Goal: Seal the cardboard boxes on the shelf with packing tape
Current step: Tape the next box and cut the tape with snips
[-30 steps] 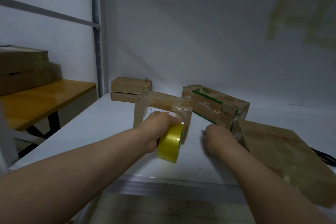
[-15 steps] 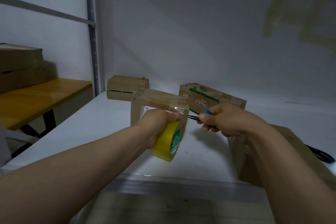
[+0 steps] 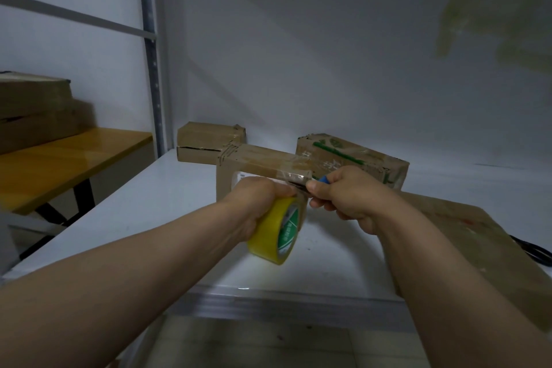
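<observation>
My left grip is curled tight round the yellow tape roll. I hold the roll on edge, low against the front of the near box, with its green-printed core facing right. A shiny strip of tape lies over the right end of that box's top and comes down toward the roll. My right grip is closed on a blue-handled tool, thumb along the top. Its dark blade points left into the small space between roll and box. I cannot tell whether the blade touches the tape.

The near box stands upright on the white shelf, a little back from the front edge. A white label on its face is mostly hidden behind my left knuckles. Behind it to the left, a smaller box sits against the back wall, with a dark gap along its side seam. Behind it to the right lies a box with green print, turned at an angle. A large flat box lies at the right, partly under my right forearm, and a black cable shows just past it.

Left of the grey shelf post is a wooden desk carrying stacked boxes. Yellowish tape patches cling to the wall at upper right.
</observation>
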Motion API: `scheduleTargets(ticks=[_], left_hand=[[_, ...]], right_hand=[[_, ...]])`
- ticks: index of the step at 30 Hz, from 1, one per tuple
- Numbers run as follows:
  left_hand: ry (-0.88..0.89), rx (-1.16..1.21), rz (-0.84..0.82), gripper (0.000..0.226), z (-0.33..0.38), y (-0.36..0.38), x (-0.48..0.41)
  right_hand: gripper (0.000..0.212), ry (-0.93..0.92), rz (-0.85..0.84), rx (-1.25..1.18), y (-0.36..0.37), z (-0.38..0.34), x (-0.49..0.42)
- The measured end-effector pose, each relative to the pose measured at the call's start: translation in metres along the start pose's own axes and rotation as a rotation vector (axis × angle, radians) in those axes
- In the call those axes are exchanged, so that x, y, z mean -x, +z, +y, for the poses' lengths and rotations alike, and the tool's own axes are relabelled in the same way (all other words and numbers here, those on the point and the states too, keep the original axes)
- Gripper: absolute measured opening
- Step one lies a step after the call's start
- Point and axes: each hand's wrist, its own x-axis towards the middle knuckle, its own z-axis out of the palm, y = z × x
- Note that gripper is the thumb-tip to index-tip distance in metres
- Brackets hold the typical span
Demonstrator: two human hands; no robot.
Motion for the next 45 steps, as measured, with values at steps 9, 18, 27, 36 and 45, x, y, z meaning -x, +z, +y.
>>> scheduleTargets(ticks=[9, 18, 27, 36, 45], left_hand=[[-0.025, -0.038, -0.031, 0.057, 0.001, -0.004, -0.005], [-0.008, -0.004, -0.044, 0.053, 0.002, -0.009, -0.007], [0.004, -0.031, -0.100, 0.041, 0.005, -0.013, -0.004], [-0.153, -0.261, -0.322, 0.034, 0.009, -0.023, 0.007], [-0.150, -0.177, -0.299, 0.023, 0.018, -0.050, 0.011]], right_hand=[[0.017, 0.083, 0.039, -0.130, 0.006, 0.002, -0.003], [0.054, -0.140, 0.055, 0.207, -0.031, -0.019, 0.007], [0.024, -0.508, 0.273, 0.388, 0.031, -0.008, -0.035], [0.018, -0.622, 0.326, 0.420, 0.037, 0.004, -0.040], [0.044, -0.330, 0.253, -0.318, 0.023, 0.012, -0.032]])
